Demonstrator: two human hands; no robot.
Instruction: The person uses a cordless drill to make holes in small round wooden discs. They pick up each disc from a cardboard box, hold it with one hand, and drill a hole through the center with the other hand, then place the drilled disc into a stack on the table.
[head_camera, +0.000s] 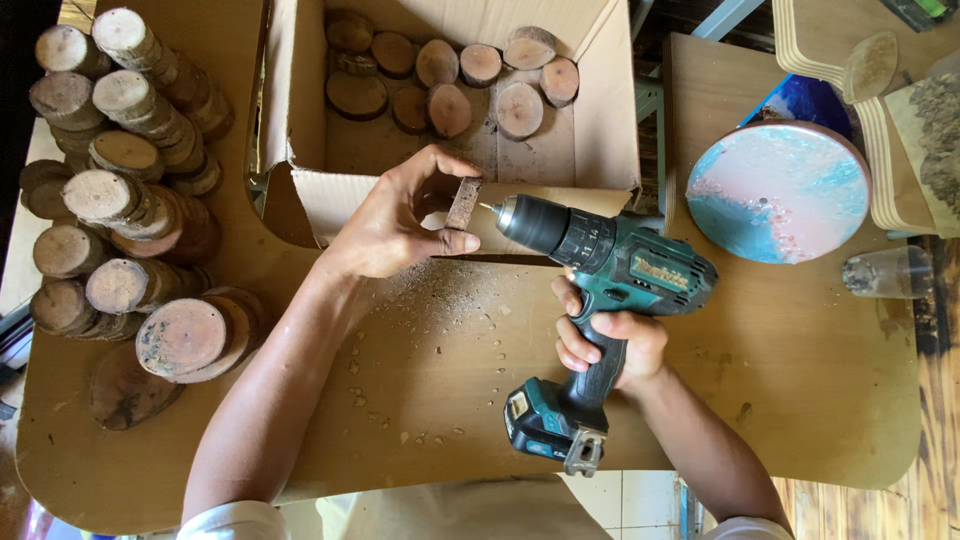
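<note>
Above sawdust-strewn table (780, 400), left hand (385, 225) fingers pinch wood slice (463, 203); right hand (610, 345) grips drill (600, 265).

The left hand (395, 220) pinches a wood slice (463, 203) on edge between thumb and fingers (440, 165), above the wooden surface (800, 370). The right hand (610, 340) grips a teal cordless drill (600, 260), its bit touching the slice's face. Behind them stands an open cardboard box (605, 120) of cut slices (more lie stacked at left (120, 200)); sawdust speckles the surface.
</note>
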